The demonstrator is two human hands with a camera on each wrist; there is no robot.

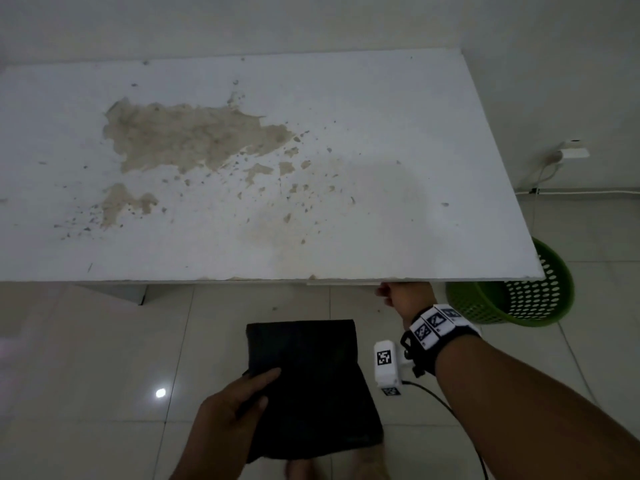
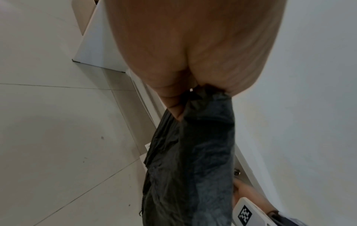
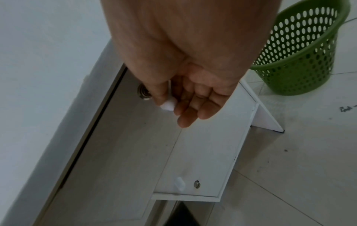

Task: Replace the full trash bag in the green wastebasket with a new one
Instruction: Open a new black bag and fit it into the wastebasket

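Note:
A folded black trash bag [image 1: 311, 386] hangs over the tiled floor below the table's front edge. My left hand [image 1: 254, 391] grips its left side, thumb on top; the left wrist view shows the bag [image 2: 193, 160] bunched in that hand [image 2: 181, 107]. My right hand [image 1: 394, 294] reaches under the table edge. In the right wrist view this hand [image 3: 173, 112] pinches a white drawer knob [image 3: 167, 105] between thumb and forefinger, the other fingers loose. The green perforated wastebasket [image 1: 540, 299] stands on the floor at the table's right end with no bag in it; the right wrist view also shows the wastebasket [image 3: 301, 53].
A white table [image 1: 381, 209] with brown worn patches fills the upper view. Beneath it are white drawer fronts [image 3: 125, 145], one with a knob and lock [image 3: 196, 184]. A wall socket with a plug and cable [image 1: 571, 152] sits at the right wall.

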